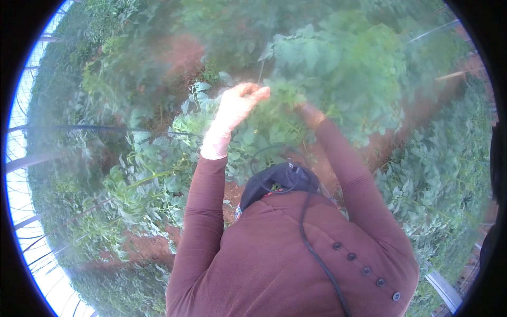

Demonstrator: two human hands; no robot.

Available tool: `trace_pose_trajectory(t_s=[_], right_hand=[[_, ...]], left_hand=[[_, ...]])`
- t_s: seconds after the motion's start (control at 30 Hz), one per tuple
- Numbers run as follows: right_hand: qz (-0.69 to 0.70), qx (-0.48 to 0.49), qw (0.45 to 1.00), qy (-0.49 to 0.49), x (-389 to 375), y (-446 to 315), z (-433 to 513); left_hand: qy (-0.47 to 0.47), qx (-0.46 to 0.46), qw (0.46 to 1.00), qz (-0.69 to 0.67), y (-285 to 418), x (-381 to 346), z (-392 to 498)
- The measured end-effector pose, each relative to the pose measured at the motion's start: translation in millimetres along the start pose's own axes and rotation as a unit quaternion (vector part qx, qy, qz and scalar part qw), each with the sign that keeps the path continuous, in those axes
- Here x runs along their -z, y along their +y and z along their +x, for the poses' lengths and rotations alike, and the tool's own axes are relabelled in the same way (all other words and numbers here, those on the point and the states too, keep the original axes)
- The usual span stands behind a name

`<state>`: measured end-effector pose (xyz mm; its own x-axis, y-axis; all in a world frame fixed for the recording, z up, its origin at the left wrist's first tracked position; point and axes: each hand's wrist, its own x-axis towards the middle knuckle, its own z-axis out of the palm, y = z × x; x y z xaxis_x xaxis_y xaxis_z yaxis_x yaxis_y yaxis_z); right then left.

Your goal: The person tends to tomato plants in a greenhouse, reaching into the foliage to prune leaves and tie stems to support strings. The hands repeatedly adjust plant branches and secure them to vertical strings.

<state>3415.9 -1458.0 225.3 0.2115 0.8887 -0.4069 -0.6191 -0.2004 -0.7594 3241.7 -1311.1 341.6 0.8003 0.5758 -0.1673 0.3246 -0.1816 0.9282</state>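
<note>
My left hand (239,105) is raised among tomato plants (336,59), thumb and fingers pinched together. A thin upright string (261,71) runs down to its fingertips and appears gripped there. Just to the right, my right hand (311,114) reaches into the green leaves, blurred. Foliage hides its fingers, so I cannot tell whether it holds a stem. Leafy shoots (253,134) with small yellow flowers grow below and between the two hands.
A dark mesh bag (277,180) sits at my waist, with a black cable (317,253) down my front. Reddish soil (390,148) shows between plant rows. Dark lines (99,127) cross on the left, near the bright greenhouse wall (20,190). A pale beam (443,291) lies lower right.
</note>
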Motion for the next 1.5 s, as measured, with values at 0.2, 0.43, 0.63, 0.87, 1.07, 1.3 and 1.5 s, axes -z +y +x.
trace_pose_trajectory(t_s=[0.2, 0.43, 0.63, 0.87, 1.07, 1.3, 1.5], right_hand=[[0.036, 0.038, 0.999, -0.011, 27, 5, 31], [-0.201, 0.187, 0.943, 0.186, -17, 8, -13], [-0.398, 0.145, 0.904, 0.064, -88, 43, -33], [-0.771, 0.111, 0.624, 0.058, -85, 77, 60], [-0.957, -0.004, 0.280, -0.070, -72, 83, 118], [-0.973, 0.018, 0.221, -0.057, -32, 68, 147], [-0.980, -0.013, 0.182, -0.081, -33, 45, 160]], left_hand=[[0.028, -0.019, 0.991, -0.129, -21, -15, 4], [0.311, 0.045, 0.933, -0.173, -81, -23, -3], [0.333, 0.083, 0.922, -0.177, -116, -47, -35], [0.262, 0.116, 0.957, 0.038, -132, -65, -62], [0.111, 0.118, 0.969, 0.184, -149, -61, -74], [0.047, 0.110, 0.966, 0.228, -172, -60, -86], [0.076, 0.115, 0.973, 0.184, -182, -62, -94]])
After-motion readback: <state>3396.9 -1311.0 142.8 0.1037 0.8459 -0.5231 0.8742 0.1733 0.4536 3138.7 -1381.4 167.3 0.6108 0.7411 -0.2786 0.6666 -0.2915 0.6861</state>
